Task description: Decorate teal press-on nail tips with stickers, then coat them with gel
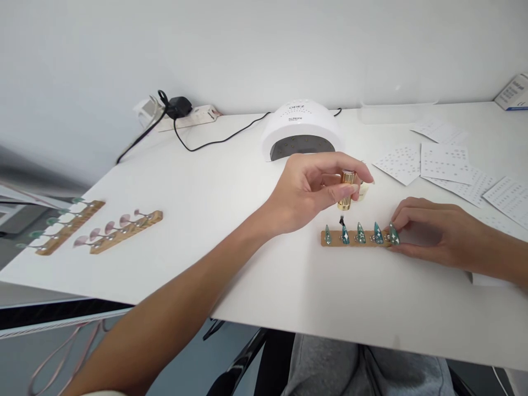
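Note:
My left hand (301, 190) is closed around the gold handle of a nail polish brush (346, 192). Its dark bristles point down, right at the second press-on nail (345, 236) from the left; whether they touch it I cannot tell. Several green and blue pointed nails with white star shapes stand on a wooden nail holder (357, 244). My right hand (437, 234) grips the right end of this holder, with fingertips beside the last nail (394, 234). Partly hidden behind my left fingers is a pale polish bottle (363, 190).
A white nail lamp (303, 121) stands at the back, its cable running to a power strip (202, 114). Sticker sheets (445, 162) lie at right. Two more wooden holders (127, 231) with nails rest at left. A small box (513, 93) sits in the far right corner.

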{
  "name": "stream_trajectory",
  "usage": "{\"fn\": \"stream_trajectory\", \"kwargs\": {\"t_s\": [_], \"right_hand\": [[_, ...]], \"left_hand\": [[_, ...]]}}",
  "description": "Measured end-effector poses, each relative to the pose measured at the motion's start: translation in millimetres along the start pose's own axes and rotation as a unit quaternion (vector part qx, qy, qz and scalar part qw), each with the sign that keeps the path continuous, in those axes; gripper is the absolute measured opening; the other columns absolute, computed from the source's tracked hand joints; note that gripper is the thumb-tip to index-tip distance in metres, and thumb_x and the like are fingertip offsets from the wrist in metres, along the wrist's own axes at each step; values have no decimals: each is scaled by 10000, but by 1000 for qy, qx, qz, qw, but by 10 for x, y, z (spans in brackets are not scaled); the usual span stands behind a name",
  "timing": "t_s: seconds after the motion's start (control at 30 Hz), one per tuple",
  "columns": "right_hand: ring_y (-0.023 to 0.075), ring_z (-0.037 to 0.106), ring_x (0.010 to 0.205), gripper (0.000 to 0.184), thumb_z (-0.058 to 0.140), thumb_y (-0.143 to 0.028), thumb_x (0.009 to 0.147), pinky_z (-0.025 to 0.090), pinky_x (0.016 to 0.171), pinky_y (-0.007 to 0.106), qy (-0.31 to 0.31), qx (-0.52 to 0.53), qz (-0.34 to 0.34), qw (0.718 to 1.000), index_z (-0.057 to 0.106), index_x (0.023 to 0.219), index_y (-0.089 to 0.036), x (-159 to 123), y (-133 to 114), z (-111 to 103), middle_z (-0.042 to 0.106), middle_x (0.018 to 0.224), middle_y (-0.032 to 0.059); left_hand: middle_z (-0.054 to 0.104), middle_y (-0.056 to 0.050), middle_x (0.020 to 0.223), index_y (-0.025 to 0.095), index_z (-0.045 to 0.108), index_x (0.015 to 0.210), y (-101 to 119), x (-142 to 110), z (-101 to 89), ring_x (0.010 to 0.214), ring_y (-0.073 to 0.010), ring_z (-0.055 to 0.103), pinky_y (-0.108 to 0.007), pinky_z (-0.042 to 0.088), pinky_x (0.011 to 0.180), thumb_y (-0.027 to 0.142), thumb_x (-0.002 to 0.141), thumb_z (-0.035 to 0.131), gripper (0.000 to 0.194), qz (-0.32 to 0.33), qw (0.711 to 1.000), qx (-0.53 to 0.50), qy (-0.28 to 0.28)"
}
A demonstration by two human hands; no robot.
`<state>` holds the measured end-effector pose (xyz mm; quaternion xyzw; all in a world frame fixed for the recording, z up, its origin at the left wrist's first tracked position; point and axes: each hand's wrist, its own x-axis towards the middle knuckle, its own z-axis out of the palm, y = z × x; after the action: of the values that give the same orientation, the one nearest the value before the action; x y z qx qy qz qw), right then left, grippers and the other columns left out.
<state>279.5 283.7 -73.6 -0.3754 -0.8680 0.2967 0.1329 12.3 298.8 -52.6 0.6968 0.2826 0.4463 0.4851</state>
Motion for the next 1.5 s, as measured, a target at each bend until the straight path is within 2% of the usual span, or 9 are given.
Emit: {"fn": "stream_trajectory", "kwargs": {"t_s": [0.1,0.3,0.47,0.57,0.9,1.03,1.37,1.5], "right_hand": [[222,592,817,198,646,-438,850,480,709,364,-2,2,5,1000,588,833,-250,1,-2,2,627,891,40],[228,596,827,183,624,-421,866,478,714,365,7,6,4,1000,582,823,-248,4,-20,12,627,892,44],[232,591,839,185,628,-422,869,478,732,376,-3,9,14,1000,571,834,-249,2,-26,9,623,901,47],[228,587,847,201,631,-432,871,477,744,375,-22,8,18,1000,560,844,-246,8,-39,-8,619,899,43],[217,572,844,181,634,-394,870,465,739,360,-23,9,9,1000,549,845,-236,7,-41,-11,605,882,41],[212,566,828,188,639,-399,868,462,749,364,-23,7,13,1000,552,838,-236,8,-45,-9,600,878,37],[206,550,833,185,628,-392,875,447,748,356,-26,9,10,1000,552,840,-227,8,-38,-8,597,885,39],[200,546,814,193,625,-397,877,437,732,340,-17,9,-3,1000,545,829,-228,14,-22,1,590,856,28]], "left_hand": [[722,-68,919,211,745,908,17,6,-15,721,-166,678,-260,534,489,266,830,715,100,4,1000,7,9],[687,-56,745,192,728,879,42,34,-53,563,-141,618,-254,418,376,300,801,741,134,18,998,15,58],[707,-43,839,246,672,1000,36,51,-40,518,-119,589,-299,488,439,417,865,672,217,70,981,37,179],[710,-35,894,278,644,1038,13,58,-5,554,-128,614,-315,524,490,479,898,612,247,100,969,59,219],[690,-47,919,231,650,1023,-121,88,79,576,-107,599,-279,534,508,402,892,641,215,105,975,37,193],[680,-28,888,233,671,996,-118,92,86,513,-86,563,-279,532,502,337,891,646,150,102,976,25,192],[679,-21,863,228,686,956,-76,78,132,531,-87,569,-260,527,483,282,889,647,94,112,973,58,195],[671,-22,870,217,688,969,-40,98,153,546,-81,577,-256,527,500,208,884,636,100,104,975,63,186]]}}
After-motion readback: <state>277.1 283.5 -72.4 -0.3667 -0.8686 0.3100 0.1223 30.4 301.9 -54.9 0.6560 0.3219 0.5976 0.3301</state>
